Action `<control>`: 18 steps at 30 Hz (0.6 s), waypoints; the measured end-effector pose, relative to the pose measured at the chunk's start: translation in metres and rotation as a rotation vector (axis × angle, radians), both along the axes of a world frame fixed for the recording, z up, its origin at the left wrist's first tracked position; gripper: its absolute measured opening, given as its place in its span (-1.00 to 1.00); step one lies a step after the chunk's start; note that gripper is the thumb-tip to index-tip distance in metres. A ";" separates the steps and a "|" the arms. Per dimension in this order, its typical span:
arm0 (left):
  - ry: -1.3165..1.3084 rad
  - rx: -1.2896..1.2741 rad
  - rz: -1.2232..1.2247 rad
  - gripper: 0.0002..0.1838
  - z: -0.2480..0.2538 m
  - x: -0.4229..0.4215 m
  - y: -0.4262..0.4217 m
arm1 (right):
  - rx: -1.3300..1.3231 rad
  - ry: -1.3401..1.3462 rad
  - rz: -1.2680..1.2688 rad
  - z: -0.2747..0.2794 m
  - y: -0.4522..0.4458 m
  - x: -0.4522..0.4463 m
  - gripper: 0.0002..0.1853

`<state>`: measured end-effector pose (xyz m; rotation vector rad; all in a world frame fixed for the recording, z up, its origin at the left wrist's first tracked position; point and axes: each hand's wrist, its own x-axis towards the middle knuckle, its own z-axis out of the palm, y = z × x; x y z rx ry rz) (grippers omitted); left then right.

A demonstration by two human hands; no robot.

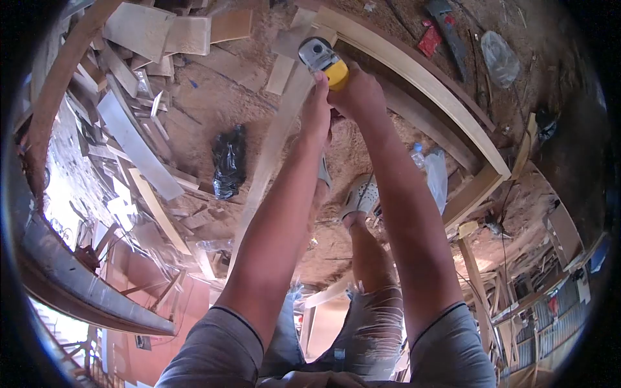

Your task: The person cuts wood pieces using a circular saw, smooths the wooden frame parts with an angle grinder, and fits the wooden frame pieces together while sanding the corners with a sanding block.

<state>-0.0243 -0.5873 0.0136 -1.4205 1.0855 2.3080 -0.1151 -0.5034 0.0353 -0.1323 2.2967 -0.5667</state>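
Both my hands are on a yellow and silver power tool (336, 72), at the top centre of the head view. My left hand (316, 107) is closed on its near left side, with the thumb up against the metal head. Wrapped round the tool's body from the right is my right hand (361, 94). The tool's round metal head lies over the corner of a pale wooden frame (414, 59), whose curved side runs down to the right. Whether the tool touches the wood I cannot tell. A long board (275, 145) slants down beside my left arm.
Wood offcuts (139, 32) and a pale strip (137, 145) litter the left. A black plastic bag (229, 161) lies left of the long board. Clear plastic bags (500, 59), a bottle (417, 155) and a red wrapper (429, 39) lie to the right. My feet stand on dusty ground.
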 end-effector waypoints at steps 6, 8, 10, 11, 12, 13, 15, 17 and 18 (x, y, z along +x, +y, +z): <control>-0.009 -0.071 -0.094 -0.06 0.005 -0.036 -0.008 | -0.029 0.049 -0.060 -0.013 -0.002 -0.027 -0.23; -0.013 -0.055 -0.119 -0.09 0.004 -0.045 -0.009 | -0.014 0.043 -0.096 -0.011 -0.001 -0.033 -0.25; -0.016 -0.051 -0.156 -0.12 0.004 -0.055 -0.008 | 0.002 0.061 -0.119 -0.012 0.002 -0.038 -0.26; -0.020 -0.053 -0.183 -0.14 0.005 -0.059 -0.006 | 0.011 0.079 -0.126 -0.013 0.005 -0.041 -0.27; -0.025 -0.056 -0.211 -0.16 0.007 -0.063 -0.004 | 0.020 0.096 -0.134 -0.013 0.007 -0.043 -0.28; -0.022 -0.056 -0.208 -0.16 0.009 -0.066 -0.003 | 0.014 0.100 -0.128 -0.014 0.009 -0.045 -0.28; -0.014 -0.054 -0.203 -0.16 0.012 -0.071 0.001 | 0.003 0.109 -0.117 -0.016 0.013 -0.051 -0.28; 0.013 -0.102 -0.183 -0.16 -0.013 -0.071 0.004 | -0.002 0.112 -0.099 -0.016 0.013 -0.057 -0.26; 0.024 -0.127 -0.175 -0.15 -0.019 -0.073 0.002 | -0.006 0.110 -0.091 -0.018 0.013 -0.058 -0.25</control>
